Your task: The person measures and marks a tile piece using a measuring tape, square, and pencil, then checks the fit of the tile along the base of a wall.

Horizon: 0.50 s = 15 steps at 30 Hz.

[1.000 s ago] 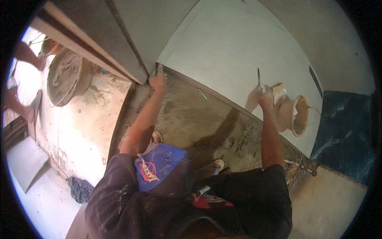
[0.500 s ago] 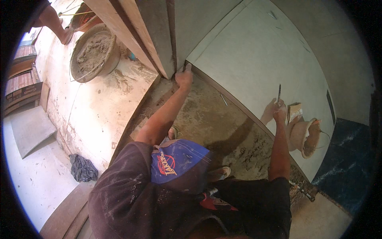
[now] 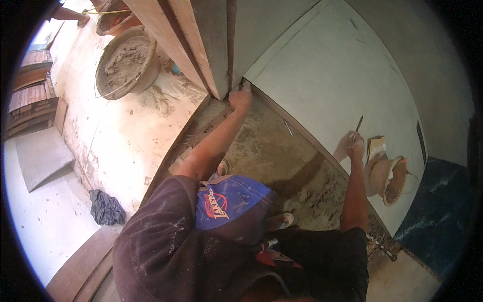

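On the near half of the large, flat, off-white slab (image 3: 312, 80), the person's right hand (image 3: 356, 145) holds a thin, dark, pencil-like stick (image 3: 359, 124). Slab: face smooth, with a few fine marks; near edge a narrow brownish strip, running diagonally from the far left corner to the near right one. Along that edge, the floor (image 3: 269, 146) is brown, rough and stained, crumbly towards the slab's near right end.

Stick: over the slab, tip directed away from the person, long axis leaning slightly right. Right fingers are curled tight around its lower end. Left hand (image 3: 241, 98) is at the slab's far left corner, fingers bent and close together; whether they grasp anything cannot be told.

Upon the slab, right of the right hand: a tan-and-white packet (image 3: 376, 146) and a round, clay-coloured bucket (image 3: 377, 177) with a wire handle. Left of the slab: a pale wooden frame (image 3: 195, 48) and, beyond it, a wide, round tub (image 3: 149, 73) of lumpy grey mix. Right of the slab: a dark blue, white-veined panel (image 3: 432, 201).
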### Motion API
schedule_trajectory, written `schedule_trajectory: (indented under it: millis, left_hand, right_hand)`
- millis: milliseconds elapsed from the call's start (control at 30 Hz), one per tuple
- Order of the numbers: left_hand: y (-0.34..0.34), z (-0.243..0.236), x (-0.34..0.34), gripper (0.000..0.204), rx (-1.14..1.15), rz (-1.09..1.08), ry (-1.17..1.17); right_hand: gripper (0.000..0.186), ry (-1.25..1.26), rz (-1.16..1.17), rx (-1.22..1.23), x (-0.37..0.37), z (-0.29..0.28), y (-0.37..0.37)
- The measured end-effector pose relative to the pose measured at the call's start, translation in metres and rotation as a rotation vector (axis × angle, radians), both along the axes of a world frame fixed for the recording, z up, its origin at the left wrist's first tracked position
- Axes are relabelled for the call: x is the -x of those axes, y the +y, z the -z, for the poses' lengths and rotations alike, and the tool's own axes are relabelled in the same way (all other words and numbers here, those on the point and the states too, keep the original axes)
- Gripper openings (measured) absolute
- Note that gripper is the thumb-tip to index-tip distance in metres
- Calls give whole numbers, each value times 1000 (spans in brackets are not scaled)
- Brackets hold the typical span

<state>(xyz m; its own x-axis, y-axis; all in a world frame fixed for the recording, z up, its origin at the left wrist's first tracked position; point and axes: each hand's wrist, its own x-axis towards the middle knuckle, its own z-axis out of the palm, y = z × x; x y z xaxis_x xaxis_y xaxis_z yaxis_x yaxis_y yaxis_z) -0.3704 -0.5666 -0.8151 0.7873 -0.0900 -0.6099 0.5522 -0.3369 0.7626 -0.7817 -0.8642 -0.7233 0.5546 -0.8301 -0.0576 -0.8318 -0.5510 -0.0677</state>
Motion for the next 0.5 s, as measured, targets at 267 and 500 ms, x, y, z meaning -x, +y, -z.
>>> schedule_trajectory:
  millis: [267,500]
  left_hand:
    - [0,-29,17,49,185,-35,56]
    - [0,-9,12,54,217,-55,32]
  right_hand:
    - [43,19,-44,53,14,1,5]
    - [40,-77,17,-21,12,6,5]
